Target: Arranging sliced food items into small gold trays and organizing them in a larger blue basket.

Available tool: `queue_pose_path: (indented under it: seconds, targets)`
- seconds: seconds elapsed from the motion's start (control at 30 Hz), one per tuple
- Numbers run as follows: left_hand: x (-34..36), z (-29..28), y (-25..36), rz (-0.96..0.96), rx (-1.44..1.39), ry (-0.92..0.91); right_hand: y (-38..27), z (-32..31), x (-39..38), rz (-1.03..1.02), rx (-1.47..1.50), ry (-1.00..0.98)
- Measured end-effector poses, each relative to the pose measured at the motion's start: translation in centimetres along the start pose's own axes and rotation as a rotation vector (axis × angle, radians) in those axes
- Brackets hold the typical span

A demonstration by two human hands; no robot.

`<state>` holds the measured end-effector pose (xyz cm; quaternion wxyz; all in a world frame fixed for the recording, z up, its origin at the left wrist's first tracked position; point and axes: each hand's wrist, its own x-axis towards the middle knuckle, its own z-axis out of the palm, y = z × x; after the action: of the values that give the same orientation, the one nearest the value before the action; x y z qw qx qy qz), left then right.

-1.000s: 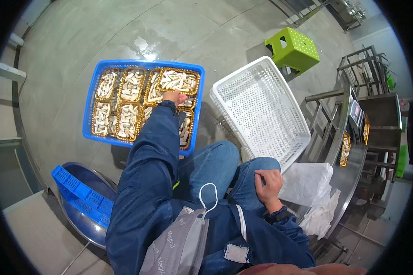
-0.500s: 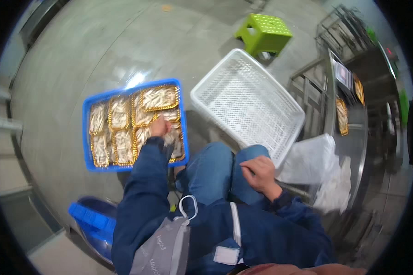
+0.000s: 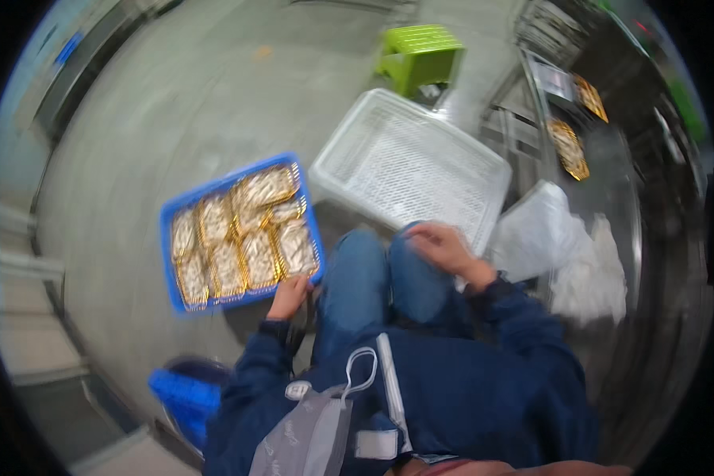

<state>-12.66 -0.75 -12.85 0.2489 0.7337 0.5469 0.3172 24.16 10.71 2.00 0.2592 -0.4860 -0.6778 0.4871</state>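
My left hand (image 3: 291,297) is at the near right corner of a blue crate (image 3: 250,299), its fingers bent in against the rim. Whether they grip the rim or a tray edge is hidden. Several gold-edged trays (image 3: 260,258) of pale, long pieces of food fill the crate, and one tray (image 3: 266,186) lies on top of others at the far right. Over my right knee rests my right hand (image 3: 444,250), slightly blurred, its fingers loosely stretched and nothing visible in them.
A white perforated crate (image 3: 420,170) stands tilted beyond my knees, with a green stool (image 3: 420,55) behind it. White plastic bags (image 3: 535,230) hang at right beside a metal table (image 3: 603,182) bearing gold-edged trays (image 3: 567,149). Behind my left arm is a blue basket (image 3: 186,397).
My left hand has drawn back from among the trays to the crate's near rim. A tray now fills the near right corner neatly. My right hand's fingers have loosened over the knee.
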Motion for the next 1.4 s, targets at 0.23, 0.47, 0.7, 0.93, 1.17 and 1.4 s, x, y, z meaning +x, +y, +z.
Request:
queue_pose_path:
  seconds: [0.23, 0.47, 0.7, 0.93, 1.17, 1.4]
  targets:
    - [-5.0, -3.6, 6.3, -0.895, -0.451, 0.045, 12.4, -34.6, -0.1, -0.119, -0.116, 0.89]
    - [-20.1, -2.9, 2.0, -0.915, -0.055, -0.088, 18.9, -38.3, 0.3, 0.381, -0.065, 1.073]
    - [-18.6, -1.9, -6.7, -0.872, -0.266, 0.084, 17.4, -38.6, -1.8, 0.494, 0.505, 1.219]
    - [-15.7, -4.7, -5.8, -1.0, -0.391, 0.139, 17.9, -37.3, 0.1, 0.721, 0.353, 1.455]
    - [-15.8, -3.2, -7.9, -0.96, -0.595, 0.044, 20.0, -38.6, 0.6, 0.515, 0.52, 1.274]
    - [-12.3, -3.9, -4.4, -1.055, -0.421, 0.073, 17.9, -37.2, -1.1, 0.192, 0.928, 1.233]
